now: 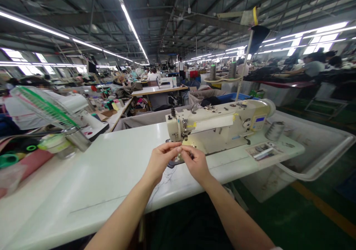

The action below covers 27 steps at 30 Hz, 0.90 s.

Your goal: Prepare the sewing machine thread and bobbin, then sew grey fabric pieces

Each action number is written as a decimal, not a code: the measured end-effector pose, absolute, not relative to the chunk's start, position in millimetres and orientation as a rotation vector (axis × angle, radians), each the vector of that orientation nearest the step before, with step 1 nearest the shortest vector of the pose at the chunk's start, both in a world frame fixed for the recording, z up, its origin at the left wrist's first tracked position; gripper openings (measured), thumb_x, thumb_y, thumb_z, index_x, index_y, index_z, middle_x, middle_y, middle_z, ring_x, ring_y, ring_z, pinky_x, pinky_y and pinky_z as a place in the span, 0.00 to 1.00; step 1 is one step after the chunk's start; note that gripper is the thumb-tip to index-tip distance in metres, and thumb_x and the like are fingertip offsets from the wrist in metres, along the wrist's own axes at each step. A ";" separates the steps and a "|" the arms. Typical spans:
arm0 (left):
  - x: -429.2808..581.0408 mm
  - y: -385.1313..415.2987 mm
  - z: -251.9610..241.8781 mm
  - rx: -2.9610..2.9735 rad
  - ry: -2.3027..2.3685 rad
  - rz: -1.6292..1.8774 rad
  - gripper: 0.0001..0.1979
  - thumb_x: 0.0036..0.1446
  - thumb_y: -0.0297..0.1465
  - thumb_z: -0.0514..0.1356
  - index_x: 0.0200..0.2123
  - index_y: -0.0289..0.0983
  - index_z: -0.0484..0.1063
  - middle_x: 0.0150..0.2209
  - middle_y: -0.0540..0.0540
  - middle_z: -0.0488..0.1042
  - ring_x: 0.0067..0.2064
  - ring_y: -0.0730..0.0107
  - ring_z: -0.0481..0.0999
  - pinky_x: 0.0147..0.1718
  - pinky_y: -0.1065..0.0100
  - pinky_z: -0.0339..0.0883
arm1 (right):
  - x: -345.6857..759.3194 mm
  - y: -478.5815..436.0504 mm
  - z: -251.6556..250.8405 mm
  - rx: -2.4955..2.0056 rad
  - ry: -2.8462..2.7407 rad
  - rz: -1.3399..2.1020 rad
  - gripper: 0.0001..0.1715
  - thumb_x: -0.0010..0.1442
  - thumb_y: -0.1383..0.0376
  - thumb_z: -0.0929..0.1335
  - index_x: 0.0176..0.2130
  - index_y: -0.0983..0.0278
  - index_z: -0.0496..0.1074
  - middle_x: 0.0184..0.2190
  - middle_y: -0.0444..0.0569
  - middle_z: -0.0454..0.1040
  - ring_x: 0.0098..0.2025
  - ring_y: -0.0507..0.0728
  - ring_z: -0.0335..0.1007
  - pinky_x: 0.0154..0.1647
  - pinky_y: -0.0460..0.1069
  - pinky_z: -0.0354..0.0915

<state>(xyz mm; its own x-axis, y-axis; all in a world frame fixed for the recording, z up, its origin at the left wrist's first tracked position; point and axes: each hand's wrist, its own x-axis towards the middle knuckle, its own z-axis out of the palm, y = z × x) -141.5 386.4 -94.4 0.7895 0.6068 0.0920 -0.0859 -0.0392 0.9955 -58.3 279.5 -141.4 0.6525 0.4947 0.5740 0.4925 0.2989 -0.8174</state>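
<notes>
A cream sewing machine [222,125] stands on a long white table [111,168]. Both my hands meet just below its needle end. My left hand [162,159] has its fingers pinched together at the needle area. My right hand [196,163] is pinched too, fingertips touching the left hand's. What they pinch is too small to make out; it may be thread. A dark plate lies on the table under my hands.
A small fan [47,107] with a green grille and a metal cup [76,138] stand at the table's left. A grey thread cone [274,130] sits right of the machine, above a white bin [319,150]. Other workers and sewing stations fill the hall behind.
</notes>
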 end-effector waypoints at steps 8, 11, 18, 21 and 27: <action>-140.6 386.1 -93.6 1.596 0.457 0.726 0.11 0.42 0.37 0.70 0.26 0.35 0.79 0.25 0.48 0.75 0.26 0.74 0.66 0.26 0.72 0.62 | -59.8 280.0 -141.6 -1.393 -0.918 0.041 0.15 0.63 0.57 0.65 0.33 0.63 0.75 0.25 0.45 0.68 0.28 0.52 0.59 0.30 0.47 0.57; -141.0 389.2 -94.6 1.548 0.426 0.658 0.12 0.42 0.38 0.70 0.26 0.34 0.78 0.23 0.49 0.72 0.25 0.76 0.64 0.25 0.73 0.60 | -60.3 279.9 -142.0 -1.383 -0.904 0.096 0.14 0.62 0.57 0.66 0.32 0.64 0.74 0.25 0.45 0.68 0.28 0.52 0.59 0.30 0.46 0.57; -141.4 392.0 -95.8 1.541 0.404 0.590 0.15 0.43 0.41 0.70 0.27 0.34 0.78 0.24 0.48 0.70 0.26 0.76 0.63 0.25 0.73 0.59 | -59.4 278.3 -140.4 -1.312 -0.812 0.247 0.13 0.58 0.57 0.68 0.32 0.64 0.75 0.24 0.44 0.67 0.27 0.51 0.58 0.28 0.46 0.56; -141.8 393.9 -94.6 1.587 0.403 0.615 0.15 0.43 0.41 0.70 0.27 0.34 0.78 0.22 0.49 0.69 0.26 0.75 0.63 0.25 0.73 0.59 | -58.0 274.1 -137.6 -1.269 -0.735 0.255 0.14 0.55 0.57 0.70 0.38 0.64 0.76 0.21 0.41 0.61 0.25 0.50 0.55 0.27 0.46 0.56; -142.8 394.1 -91.0 1.642 0.407 0.564 0.15 0.43 0.41 0.69 0.25 0.34 0.78 0.21 0.50 0.68 0.25 0.75 0.62 0.26 0.72 0.56 | -48.9 271.5 -124.5 -1.291 -0.744 0.183 0.14 0.58 0.56 0.68 0.38 0.63 0.77 0.27 0.46 0.70 0.29 0.52 0.62 0.30 0.47 0.59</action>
